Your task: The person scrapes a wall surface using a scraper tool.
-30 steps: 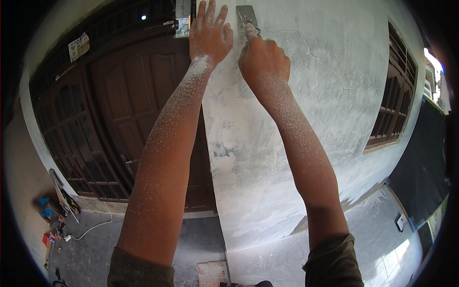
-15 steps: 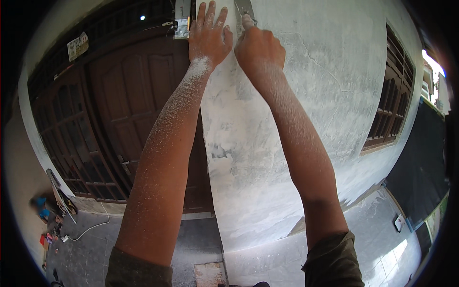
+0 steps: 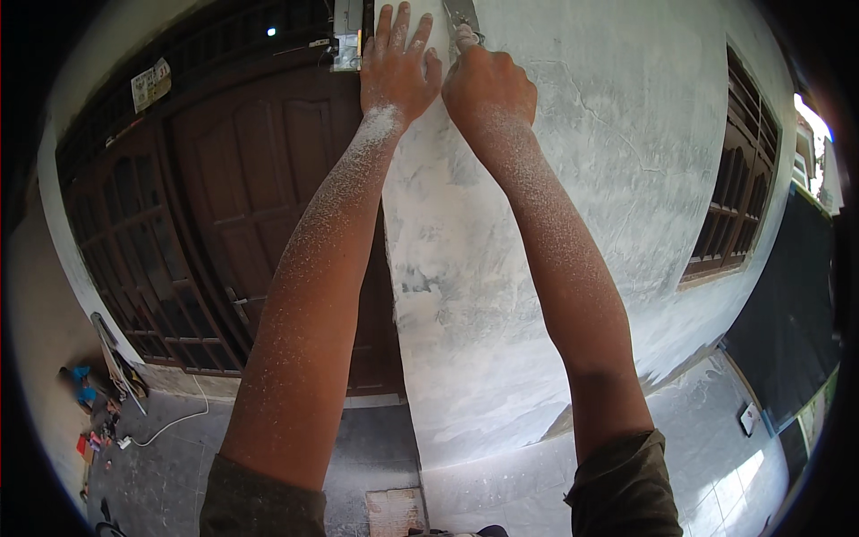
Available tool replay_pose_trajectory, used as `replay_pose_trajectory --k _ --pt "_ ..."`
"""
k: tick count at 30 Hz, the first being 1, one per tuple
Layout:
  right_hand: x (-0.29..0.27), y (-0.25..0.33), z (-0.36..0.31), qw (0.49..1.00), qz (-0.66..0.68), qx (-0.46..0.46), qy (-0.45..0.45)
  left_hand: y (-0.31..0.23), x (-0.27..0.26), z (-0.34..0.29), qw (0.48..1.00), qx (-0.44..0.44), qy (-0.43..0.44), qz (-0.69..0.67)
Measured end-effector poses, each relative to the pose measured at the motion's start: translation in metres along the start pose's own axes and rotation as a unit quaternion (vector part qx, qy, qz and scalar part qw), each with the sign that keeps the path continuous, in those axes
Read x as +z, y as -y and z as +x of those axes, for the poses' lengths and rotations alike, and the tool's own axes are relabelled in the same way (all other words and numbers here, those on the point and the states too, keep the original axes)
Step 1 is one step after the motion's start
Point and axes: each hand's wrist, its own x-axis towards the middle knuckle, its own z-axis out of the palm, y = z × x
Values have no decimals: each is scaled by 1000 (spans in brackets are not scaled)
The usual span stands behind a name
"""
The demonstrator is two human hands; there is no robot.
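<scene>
Both my arms reach up to a patchy white-and-grey plastered wall (image 3: 483, 295), dusted with white powder. My left hand (image 3: 398, 72) lies flat against the wall near its corner, fingers spread, holding nothing. Beside it, my right hand (image 3: 490, 85) is wrapped round a putty knife, thumb pointing up along it. The grey metal blade of the putty knife (image 3: 460, 11) rests at the wall above my thumb, its upper part cut off by the picture's edge. The knife's handle is mostly hidden inside my fist.
A dark wooden door (image 3: 242, 188) stands left of the corner, with a grey metal box (image 3: 347, 36) above it. A barred window (image 3: 735, 179) is on the right. A white cable (image 3: 183, 417) and a person (image 3: 79, 385) are at lower left, a board (image 3: 394, 512) at the bottom.
The whole view has shifted slightly, so the surroundings sit a little further right. My hands keep nearly the same pose, the left flat and the right still gripping the putty knife.
</scene>
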Motion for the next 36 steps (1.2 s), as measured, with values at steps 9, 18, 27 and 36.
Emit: replay_pose_trajectory --k 9,18,27,36 --pt "-8 -3 4 1000 -1 -9 14 -4 -5 1 1000 -13 19 -5" --pt "7 -9 -4 1000 16 19 -2 -4 -7 -1 999 -16 24 13" --pt "15 -8 -17 1000 3 9 -20 8 -6 -2 1000 -3 3 4" --pt "10 -8 -19 1000 -22 10 15 8 -3 -6 1000 -7 7 -11"
